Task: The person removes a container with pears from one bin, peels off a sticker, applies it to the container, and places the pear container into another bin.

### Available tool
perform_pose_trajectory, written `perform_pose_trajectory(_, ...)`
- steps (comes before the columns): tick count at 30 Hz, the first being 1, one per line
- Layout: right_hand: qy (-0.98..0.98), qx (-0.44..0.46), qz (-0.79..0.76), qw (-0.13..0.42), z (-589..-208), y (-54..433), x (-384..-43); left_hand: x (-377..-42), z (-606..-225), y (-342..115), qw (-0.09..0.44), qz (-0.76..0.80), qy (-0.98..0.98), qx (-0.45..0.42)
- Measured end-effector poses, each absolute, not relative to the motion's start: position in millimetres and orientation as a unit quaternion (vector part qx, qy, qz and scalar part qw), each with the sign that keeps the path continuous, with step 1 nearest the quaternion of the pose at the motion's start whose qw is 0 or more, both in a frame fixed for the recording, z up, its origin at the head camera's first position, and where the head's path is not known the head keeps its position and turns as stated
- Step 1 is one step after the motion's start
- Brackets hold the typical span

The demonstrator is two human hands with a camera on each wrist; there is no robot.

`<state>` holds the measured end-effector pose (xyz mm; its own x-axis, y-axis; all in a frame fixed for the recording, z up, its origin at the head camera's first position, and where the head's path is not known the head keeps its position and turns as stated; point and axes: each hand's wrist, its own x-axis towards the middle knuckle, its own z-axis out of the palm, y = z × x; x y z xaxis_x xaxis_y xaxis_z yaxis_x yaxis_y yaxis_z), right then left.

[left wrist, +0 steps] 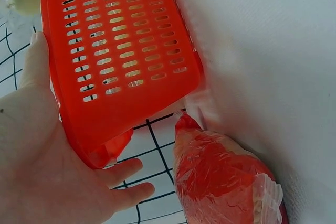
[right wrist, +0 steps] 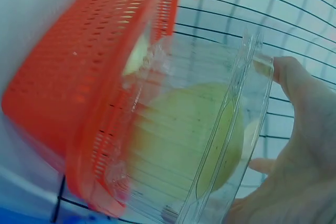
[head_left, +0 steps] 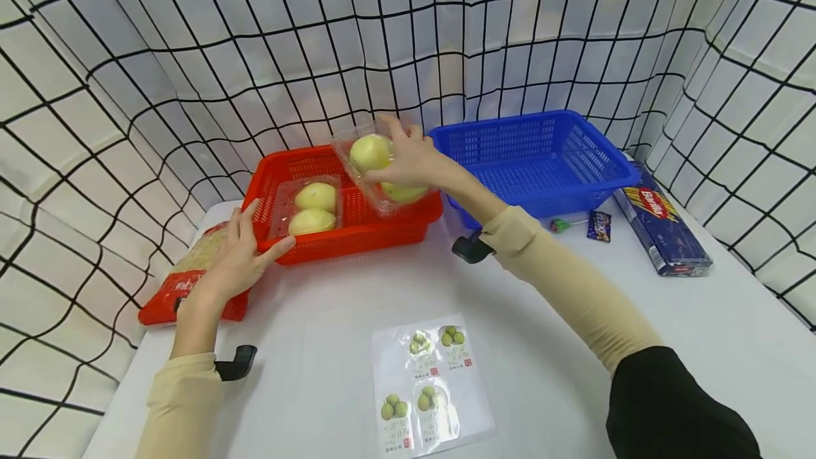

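Observation:
My right hand [head_left: 416, 160] grips a clear plastic box [right wrist: 251, 80] by its edge, with fingers and thumb on opposite sides. Inside the box are two pale yellow-green fruits [head_left: 371, 153]. It is tilted and overlaps the back right of the red basket [head_left: 357, 238] in the head view. A second clear box [head_left: 281, 214] with two similar fruits [head_left: 316, 197] lies in the basket's left part. At the basket's left end is my left hand [head_left: 237, 258], fingers extended and spread, the rim corner against the palm in the left wrist view.
A blue basket [head_left: 561, 193] stands right of the red one. Before it lie a lollipop [head_left: 559, 225] and a small wrapped snack [head_left: 599, 226]; a dark blue box [head_left: 663, 222] is farther right. A red bag [head_left: 167, 296] lies left, a printed sheet [head_left: 430, 388] in front. Black netting surrounds the table.

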<state>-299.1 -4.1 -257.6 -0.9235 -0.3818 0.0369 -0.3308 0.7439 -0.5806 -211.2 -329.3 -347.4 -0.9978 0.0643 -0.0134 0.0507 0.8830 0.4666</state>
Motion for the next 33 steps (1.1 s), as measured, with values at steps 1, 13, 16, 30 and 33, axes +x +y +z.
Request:
perform_pose_trajectory(1, 0.930, -0.196, -0.309, 0.042, -255.1, 1.3, -296.3, -211.4, -347.6, -329.0, 0.015, 0.240, 0.970, 0.029)
perform_pose_trajectory(13, 0.924, -0.235, -0.301, 0.036, -254.3, 54.8, -255.6, -210.4, -346.3, -327.3, 0.015, 0.243, 0.970, 0.025)
perform_pose_trajectory(16, 0.921, -0.246, -0.302, 0.028, -259.3, 65.8, -244.6, -210.3, -346.6, -327.3, 0.014, 0.244, 0.969, 0.027)
perform_pose_trajectory(30, 0.912, -0.276, -0.294, 0.080, -283.0, 132.8, -189.2, -214.6, -347.4, -324.8, 0.014, 0.243, 0.969, 0.030)
perform_pose_trajectory(33, 0.902, -0.289, -0.298, 0.121, -291.9, 150.8, -183.9, -213.8, -348.6, -327.8, 0.015, 0.241, 0.970, 0.028)
